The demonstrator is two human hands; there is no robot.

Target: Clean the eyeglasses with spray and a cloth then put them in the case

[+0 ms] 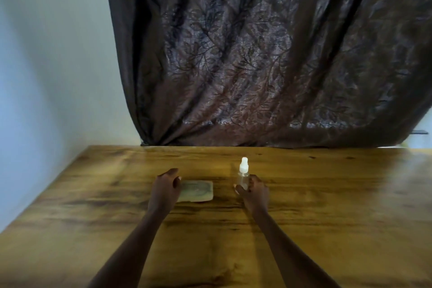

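A small clear spray bottle [243, 175] with a white nozzle stands upright on the wooden table [327, 206]. My right hand [253, 192] is wrapped around its lower body. To the left lies a flat, pale folded cloth [198, 190], squarish with rounded corners. My left hand [166, 186] is at the cloth's left edge, fingers curved and apart, thumb over the edge; whether it grips the cloth is unclear. No eyeglasses or case are in view.
A dark patterned curtain [257, 65] hangs behind the table's far edge. A pale wall [46, 77] runs along the left, close to the table's left edge.
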